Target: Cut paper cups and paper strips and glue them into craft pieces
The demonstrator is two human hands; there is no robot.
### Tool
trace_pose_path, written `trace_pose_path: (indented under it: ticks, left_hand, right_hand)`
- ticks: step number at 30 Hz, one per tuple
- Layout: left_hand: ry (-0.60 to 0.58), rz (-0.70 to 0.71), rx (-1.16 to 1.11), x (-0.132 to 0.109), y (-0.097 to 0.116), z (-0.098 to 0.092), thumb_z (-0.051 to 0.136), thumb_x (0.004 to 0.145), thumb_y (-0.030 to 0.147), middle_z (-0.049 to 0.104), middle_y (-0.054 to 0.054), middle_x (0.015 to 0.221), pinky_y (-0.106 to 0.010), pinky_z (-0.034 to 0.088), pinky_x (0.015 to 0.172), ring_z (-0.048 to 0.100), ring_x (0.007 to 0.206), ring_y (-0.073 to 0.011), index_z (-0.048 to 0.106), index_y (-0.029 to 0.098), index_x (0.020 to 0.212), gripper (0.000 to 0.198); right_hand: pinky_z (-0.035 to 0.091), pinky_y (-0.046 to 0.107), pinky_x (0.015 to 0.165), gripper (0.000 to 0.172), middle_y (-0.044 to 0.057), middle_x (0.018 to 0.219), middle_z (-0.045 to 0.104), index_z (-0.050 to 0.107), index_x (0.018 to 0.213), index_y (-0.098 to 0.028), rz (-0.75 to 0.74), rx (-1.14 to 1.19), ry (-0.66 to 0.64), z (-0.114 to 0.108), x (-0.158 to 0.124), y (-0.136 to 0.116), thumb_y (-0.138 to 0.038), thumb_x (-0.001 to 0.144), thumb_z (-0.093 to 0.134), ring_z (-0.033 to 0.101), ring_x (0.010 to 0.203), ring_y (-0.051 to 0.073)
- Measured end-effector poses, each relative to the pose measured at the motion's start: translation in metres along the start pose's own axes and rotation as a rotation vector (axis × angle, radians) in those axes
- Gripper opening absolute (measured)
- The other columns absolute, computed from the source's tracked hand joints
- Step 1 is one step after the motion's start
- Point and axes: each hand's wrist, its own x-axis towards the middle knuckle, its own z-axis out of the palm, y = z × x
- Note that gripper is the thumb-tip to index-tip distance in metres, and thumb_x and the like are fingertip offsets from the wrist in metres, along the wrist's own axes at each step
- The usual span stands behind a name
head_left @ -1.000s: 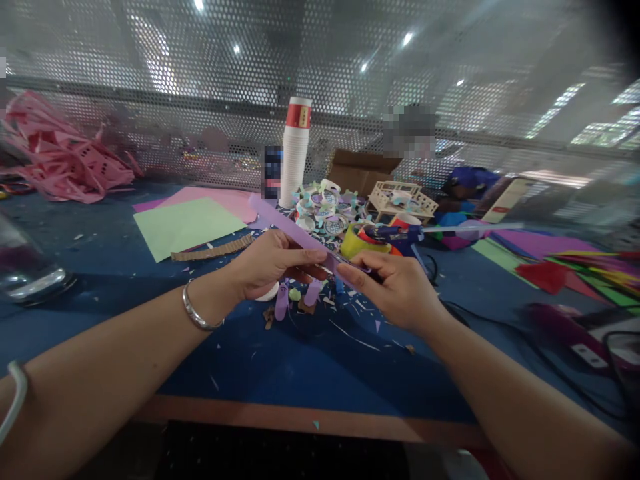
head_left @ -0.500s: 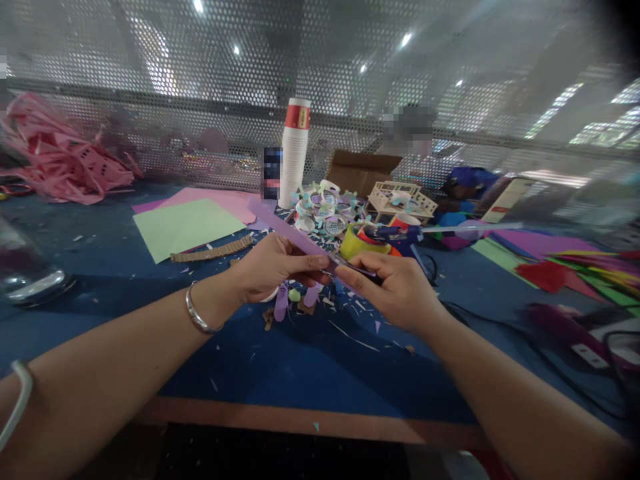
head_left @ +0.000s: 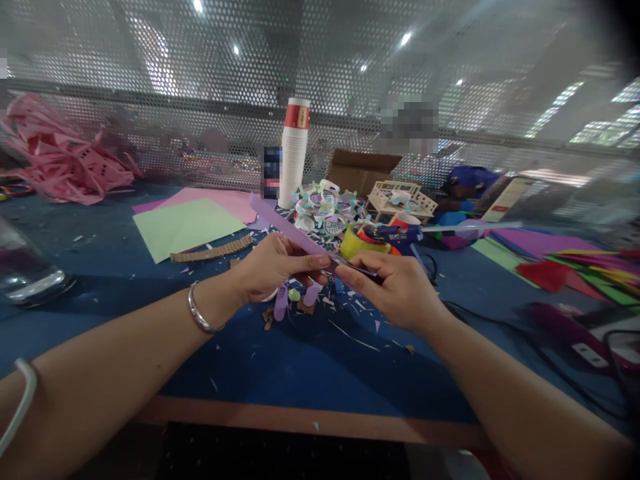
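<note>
My left hand [head_left: 277, 267] is closed, pinching a long purple paper strip [head_left: 285, 228] between thumb and fingers. The strip slants from the upper left down toward my right hand [head_left: 393, 287]. That hand is closed round what look like scissors; only a short shiny metal part [head_left: 339, 261] shows at its fingertips, against the strip, and the handles are hidden. Below the hands lie small purple paper cutouts [head_left: 281, 305], one with a drawn face, a pale green piece [head_left: 294, 295] and brown scraps [head_left: 269, 318].
Behind my hands stand a cup stack [head_left: 294, 157], a heap of paper rings [head_left: 327, 207] and yellow tape [head_left: 357, 243] with a blue glue gun [head_left: 400, 233]. Green paper [head_left: 187, 227] and a cardboard strip [head_left: 213, 249] lie left, near a glass [head_left: 30, 267]. A cable [head_left: 505, 323] runs right.
Both hands stay almost in place, with the strip between them. The strip's far end has risen very slightly. Nothing has been let go.
</note>
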Motion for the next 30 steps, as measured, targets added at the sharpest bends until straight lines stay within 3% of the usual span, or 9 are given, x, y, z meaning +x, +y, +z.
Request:
trace_pose_path:
  ticks: [15,25,30]
  left_hand:
    - [-0.018,-0.017,-0.001,-0.0007,-0.003,0.004,0.084,0.074,0.035,0.074,-0.005,0.068,-0.024,0.05,0.061,0.066,0.061,-0.0118,0.078,0.014,0.081,0.023]
    - [-0.045,-0.099,-0.047,-0.0001,-0.0045,0.0048,0.085,0.072,0.037,0.073,-0.005,0.066,-0.023,0.048,0.056,0.062,0.058,-0.0107,0.078,0.014,0.081,0.026]
    - [-0.079,-0.106,-0.062,0.0001,-0.001,0.0014,0.085,0.073,0.033,0.074,-0.004,0.07,-0.023,0.05,0.061,0.068,0.064,-0.0122,0.079,0.016,0.081,0.02]
  right_hand:
    - [0.03,0.028,0.052,0.043,-0.003,0.059,0.045,0.057,0.068,-0.019,-0.012,-0.033,-0.004,0.0003,-0.0004,-0.0002,-0.052,0.096,0.056,0.039,0.055,0.011]
    - [0.03,0.027,0.051,0.044,-0.003,0.058,0.048,0.059,0.068,-0.019,-0.025,-0.038,-0.007,0.0016,-0.0002,0.0014,-0.052,0.096,0.055,0.04,0.054,0.01]
    - [0.03,0.027,0.05,0.044,-0.003,0.058,0.046,0.057,0.067,-0.018,-0.029,-0.027,-0.003,0.0027,-0.0013,0.0001,-0.051,0.097,0.054,0.039,0.054,0.01]
